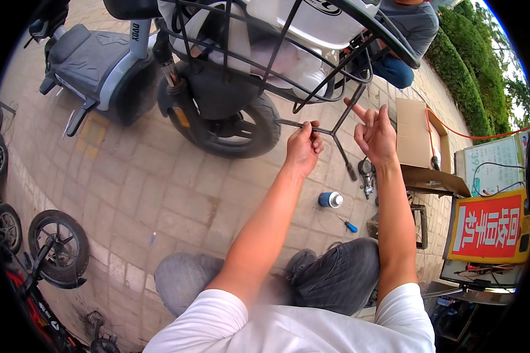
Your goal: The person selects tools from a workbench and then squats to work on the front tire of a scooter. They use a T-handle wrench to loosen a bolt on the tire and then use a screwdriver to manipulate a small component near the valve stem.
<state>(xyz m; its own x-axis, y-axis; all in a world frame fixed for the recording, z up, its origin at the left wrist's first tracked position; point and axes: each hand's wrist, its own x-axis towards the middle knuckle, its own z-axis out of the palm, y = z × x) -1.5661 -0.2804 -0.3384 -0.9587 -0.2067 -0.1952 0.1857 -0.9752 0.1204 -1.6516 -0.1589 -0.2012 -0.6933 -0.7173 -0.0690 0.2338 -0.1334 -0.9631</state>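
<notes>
My left hand (pixel 303 147) grips one arm of a dark Y-shaped socket wrench (pixel 344 152), fingers closed around it. That arm reaches toward the front tyre (pixel 262 135) of an electric scooter. My right hand (pixel 376 132) is open beside the wrench's upper arm, fingers apart and partly bent. A black wire basket (pixel 265 70) with pale items inside sits above the wheel. Below the wrench are a small metal gauge-like tool (pixel 367 173), a blue can (pixel 325 200) with a silver top and a blue-handled screwdriver (pixel 350 226).
A crouching person (pixel 418 29) is behind the basket. An open cardboard box (pixel 412 135) with an orange hose and a red-and-yellow sign (pixel 489 247) stand on the right. Another scooter (pixel 82 65) stands at upper left, spare wheels (pixel 58 247) at lower left. Paving (pixel 176 200) lies between.
</notes>
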